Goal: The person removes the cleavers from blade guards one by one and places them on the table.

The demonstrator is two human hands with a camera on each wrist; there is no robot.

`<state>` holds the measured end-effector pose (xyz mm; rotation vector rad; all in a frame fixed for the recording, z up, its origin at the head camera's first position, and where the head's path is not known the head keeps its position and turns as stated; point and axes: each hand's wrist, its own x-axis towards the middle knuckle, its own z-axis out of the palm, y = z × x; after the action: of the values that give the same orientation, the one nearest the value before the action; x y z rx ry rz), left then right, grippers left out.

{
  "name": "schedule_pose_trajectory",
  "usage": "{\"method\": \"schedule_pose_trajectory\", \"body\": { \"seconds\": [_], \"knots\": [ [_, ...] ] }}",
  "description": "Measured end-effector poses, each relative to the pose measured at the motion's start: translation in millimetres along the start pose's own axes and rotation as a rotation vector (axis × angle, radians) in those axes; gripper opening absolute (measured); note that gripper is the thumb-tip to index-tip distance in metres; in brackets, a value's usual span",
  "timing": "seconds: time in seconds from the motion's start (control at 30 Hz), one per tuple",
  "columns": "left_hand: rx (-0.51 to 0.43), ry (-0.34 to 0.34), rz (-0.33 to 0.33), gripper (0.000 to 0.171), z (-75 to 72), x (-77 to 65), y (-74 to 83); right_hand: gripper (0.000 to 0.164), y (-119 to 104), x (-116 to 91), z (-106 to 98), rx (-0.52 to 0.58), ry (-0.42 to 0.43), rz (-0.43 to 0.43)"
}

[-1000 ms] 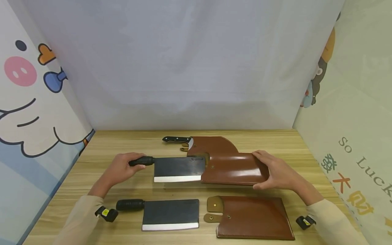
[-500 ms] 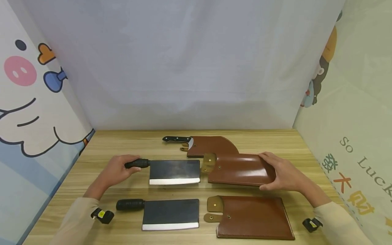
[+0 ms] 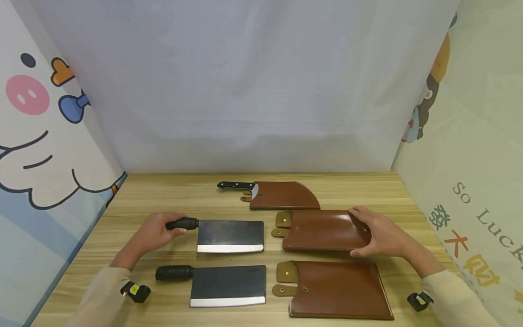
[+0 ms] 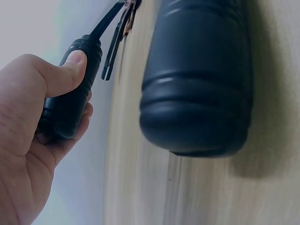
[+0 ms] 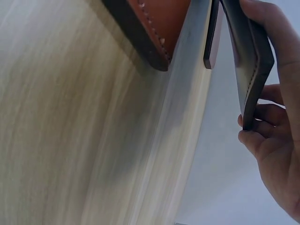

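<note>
My left hand (image 3: 153, 234) grips the black ribbed handle of a cleaver (image 3: 230, 232), whose dark blade with a bright edge points right. Close up in the left wrist view, thumb and fingers wrap that handle (image 4: 70, 101). With my right hand (image 3: 384, 234) I hold the right end of a brown leather sheath (image 3: 320, 229) between thumb and fingers, bending it a little. The right wrist view shows the fingers under the sheath's stitched edge (image 5: 253, 75). A narrow gap separates the blade's tip side from the sheath's two snap straps (image 3: 283, 220).
Nearer me lie a second bare cleaver (image 3: 228, 286) and another brown sheath (image 3: 341, 290). Behind my hands, a riveted-handled knife (image 3: 236, 185) sits in a curved brown sheath (image 3: 283, 195). All rest on a wooden table (image 3: 171, 195) between printed side panels and a pale backdrop.
The cleaver's blade has come out of the sheath's mouth, moving left and toward me. The sheath has shifted right and toward me with my right hand.
</note>
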<state>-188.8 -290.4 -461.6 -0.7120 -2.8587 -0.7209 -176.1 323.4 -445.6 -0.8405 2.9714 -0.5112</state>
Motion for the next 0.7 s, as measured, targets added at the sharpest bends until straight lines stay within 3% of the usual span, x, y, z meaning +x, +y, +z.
{"method": "schedule_pose_trajectory", "body": {
  "seconds": [0.33, 0.7],
  "knots": [
    [0.020, -0.006, 0.020, 0.040, 4.7, -0.9, -4.1, 0.112, 7, -2, 1, -0.008, -0.017, 0.000],
    [0.003, -0.074, 0.007, 0.036, 10.0, 1.9, -11.7, 0.113, 11, -1, 5, -0.038, -0.061, 0.009]
  ]
}}
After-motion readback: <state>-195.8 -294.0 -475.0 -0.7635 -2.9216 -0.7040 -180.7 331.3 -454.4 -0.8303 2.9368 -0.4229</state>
